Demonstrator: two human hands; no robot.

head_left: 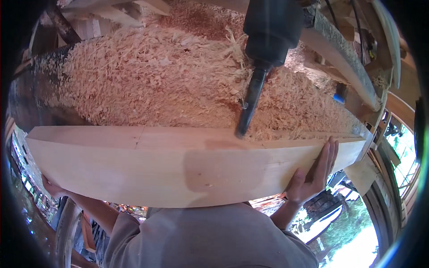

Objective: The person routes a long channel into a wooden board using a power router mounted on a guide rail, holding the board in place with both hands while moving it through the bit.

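Note:
A long, pale wooden board [134, 174] with a curved lower edge lies crosswise before me under a dark spindle with a cutter bit [250, 102], whose tip is at the board's far edge. My left hand [56, 187] grips the board near its left end, with the fingertips partly hidden. Toward the other end, my right hand [312, 176] holds it, thumb and fingers pressed against the near face with the fingertips reaching the top edge. Beyond the board, a thick layer of shavings [147, 71] covers the machine's bed [44, 111].
A slanting wooden piece [344, 58] dusted with shavings stands at the upper right, with a small blue object [338, 97] below it. Curved timbers [402, 109] line the right side. Scrap pieces and bright ground show below, either side of my body.

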